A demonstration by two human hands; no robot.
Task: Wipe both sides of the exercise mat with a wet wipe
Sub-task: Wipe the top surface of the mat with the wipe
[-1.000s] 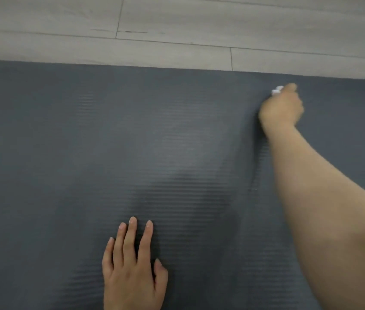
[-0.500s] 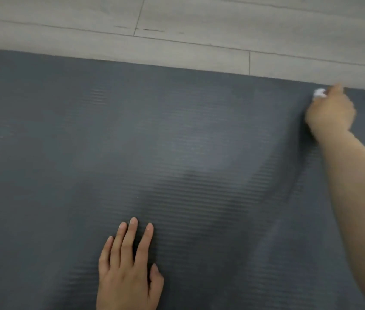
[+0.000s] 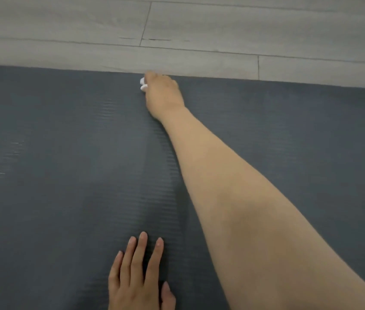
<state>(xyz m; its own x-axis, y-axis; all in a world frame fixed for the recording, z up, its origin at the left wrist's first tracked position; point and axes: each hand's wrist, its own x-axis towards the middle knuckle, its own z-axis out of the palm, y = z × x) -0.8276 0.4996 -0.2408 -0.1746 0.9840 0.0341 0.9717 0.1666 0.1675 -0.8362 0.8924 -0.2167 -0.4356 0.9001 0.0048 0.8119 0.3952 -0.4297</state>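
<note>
Exercise mat: the dark grey mat (image 3: pixel 54 198) lies flat on the floor and fills most of the view, its ribbed surface running left to right; its far edge crosses the upper part of the picture, sloping slightly down toward the right.
Wet wipe: a small white wad (image 3: pixel 143 84) sits on the mat at its far edge, a little left of centre; only two small lobes of it show, poking out on the left side of the fist.
Right hand: the right hand (image 3: pixel 162 92) reaches far across the mat with the arm stretched out from the near right; its grip is curled round the wipe and pressed down on the mat (the fingers themselves are tucked under and mostly hidden), the knuckles touching the mat's far edge.
Left hand: the left hand (image 3: pixel 136 280) rests palm down on the near part of the mat, at the bottom centre; its grip holds nothing, fingers straight and slightly spread, pointing toward the far side, thumb out to the right.
Floor: pale grey wood-look planks (image 3: pixel 221 30) lie beyond the mat's far edge, with seams running across.
Sheen: a lighter band on the mat runs from near the left hand toward the right hand.
</note>
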